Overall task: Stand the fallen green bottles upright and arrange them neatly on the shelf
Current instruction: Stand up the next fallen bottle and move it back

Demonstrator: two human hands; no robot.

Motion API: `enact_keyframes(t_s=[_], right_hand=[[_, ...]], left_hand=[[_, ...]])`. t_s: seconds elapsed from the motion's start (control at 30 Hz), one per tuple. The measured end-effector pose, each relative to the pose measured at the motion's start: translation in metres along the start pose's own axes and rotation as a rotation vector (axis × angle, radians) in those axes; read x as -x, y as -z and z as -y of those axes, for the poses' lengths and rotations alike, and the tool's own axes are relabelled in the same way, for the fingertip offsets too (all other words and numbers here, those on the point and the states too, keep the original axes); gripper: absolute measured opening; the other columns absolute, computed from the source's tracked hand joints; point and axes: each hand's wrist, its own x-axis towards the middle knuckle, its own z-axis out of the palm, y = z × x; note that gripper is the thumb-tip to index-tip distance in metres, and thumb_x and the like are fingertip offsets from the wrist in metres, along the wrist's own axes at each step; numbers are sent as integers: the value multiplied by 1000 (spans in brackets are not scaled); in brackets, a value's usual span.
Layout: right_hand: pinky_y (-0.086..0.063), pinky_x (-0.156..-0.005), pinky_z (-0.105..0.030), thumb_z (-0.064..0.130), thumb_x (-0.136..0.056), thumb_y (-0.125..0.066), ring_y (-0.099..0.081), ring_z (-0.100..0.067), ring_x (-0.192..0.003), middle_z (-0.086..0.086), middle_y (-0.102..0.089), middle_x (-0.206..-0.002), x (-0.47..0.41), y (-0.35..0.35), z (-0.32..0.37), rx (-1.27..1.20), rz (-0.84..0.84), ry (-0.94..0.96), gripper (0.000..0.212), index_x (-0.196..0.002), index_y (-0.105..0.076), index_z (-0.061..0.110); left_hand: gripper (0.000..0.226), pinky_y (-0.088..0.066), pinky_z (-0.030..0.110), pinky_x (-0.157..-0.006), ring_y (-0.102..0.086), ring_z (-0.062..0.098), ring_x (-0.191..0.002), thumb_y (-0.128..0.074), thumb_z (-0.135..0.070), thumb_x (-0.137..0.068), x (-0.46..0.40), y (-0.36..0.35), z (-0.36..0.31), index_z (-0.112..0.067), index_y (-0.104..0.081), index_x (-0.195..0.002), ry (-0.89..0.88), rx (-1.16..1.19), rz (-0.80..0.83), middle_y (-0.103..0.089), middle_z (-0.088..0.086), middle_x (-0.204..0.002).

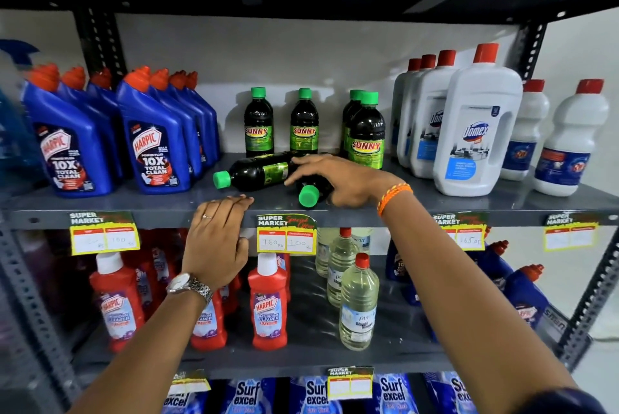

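Two dark bottles with green caps lie on the grey shelf (201, 204). One fallen bottle (254, 172) points its cap left. The other fallen bottle (310, 192) points its cap toward me. My right hand (338, 179) lies over both with fingers spread, gripping neither. Behind stand upright green-capped bottles: one at the back left (258, 124), one in the middle (304, 124), and a front right bottle (366, 135) with another close behind it. My left hand (217, 239) rests flat on the shelf's front edge and holds nothing.
Blue Harpic bottles (154, 142) stand in rows to the left, white Domex bottles (475, 132) to the right. Price tags (286, 236) hang on the shelf edge. The shelf below holds red cleaner bottles (269, 303) and clear bottles (358, 306).
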Motion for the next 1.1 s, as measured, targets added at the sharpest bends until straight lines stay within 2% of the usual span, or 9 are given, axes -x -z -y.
enact_keyframes(t_s=[0.1,0.17,0.4,0.53,0.67,0.73,0.8,0.97,1.1], right_hand=[[-23,-118,-33,-5,-76,-76,-39,-24,-143,-6,-50,-151,-7,4,-2,-10,-10,76,58,-126,-65,21],[-36,-113,-43,3,-74,-82,-51,-23,-129,-3,-60,-136,-9,5,-2,-46,-51,96,49,-119,-68,17],[-47,-99,-42,45,-75,-82,-58,-23,-114,-8,-64,-122,-14,16,9,-15,-416,131,62,-128,-62,18],[-51,-90,-40,46,-73,-84,-59,-21,-102,-10,-63,-114,-29,34,14,-20,-591,25,62,-121,-64,13],[-48,-78,-23,40,-78,-83,-62,-19,-95,-6,-69,-109,-41,47,7,-186,-671,-77,54,-119,-67,10],[-52,-81,-23,37,-80,-82,-66,-18,-95,-2,-72,-104,-45,48,2,-338,-678,-130,44,-112,-69,11],[-55,-92,-36,35,-83,-79,-69,-19,-97,-3,-74,-101,-50,45,-4,-491,-655,-171,37,-106,-67,9],[-54,-100,-43,34,-86,-77,-70,-21,-104,-7,-75,-111,-62,42,-9,-651,-586,-190,40,-115,-67,8],[-59,-78,-31,63,-73,-76,-71,-10,-81,5,-76,-86,-66,52,-6,-529,-585,-298,47,-89,-70,18]], left_hand=[[61,-30,41,-109,-55,26,-115,-52,-22,-75,0,0,0,-11,-55,-135,9,-6,7,-63,7,-125],[61,-30,40,-109,-55,25,-114,-52,-21,-74,0,0,0,-12,-56,-135,13,-2,7,-63,6,-125],[62,-35,42,-107,-56,28,-113,-50,-23,-74,0,-2,1,-11,-56,-135,4,-3,15,-62,7,-126],[63,-33,42,-108,-57,28,-114,-52,-23,-74,0,-2,1,-12,-56,-135,9,-13,17,-63,6,-127],[63,-33,42,-108,-58,28,-115,-53,-23,-74,0,-3,2,-12,-57,-135,7,-10,15,-63,6,-128],[64,-32,42,-108,-58,28,-115,-55,-23,-73,0,-3,2,-12,-57,-136,6,-7,9,-64,7,-127],[64,-32,42,-108,-58,28,-115,-57,-22,-72,0,-5,2,-12,-57,-135,11,1,4,-64,7,-127],[64,-33,42,-107,-59,29,-114,-61,-18,-70,-1,-9,2,-11,-59,-134,15,31,-22,-65,7,-126],[64,-32,42,-107,-58,28,-115,-61,-18,-70,-1,-10,4,-11,-59,-133,10,34,-36,-65,6,-126]])
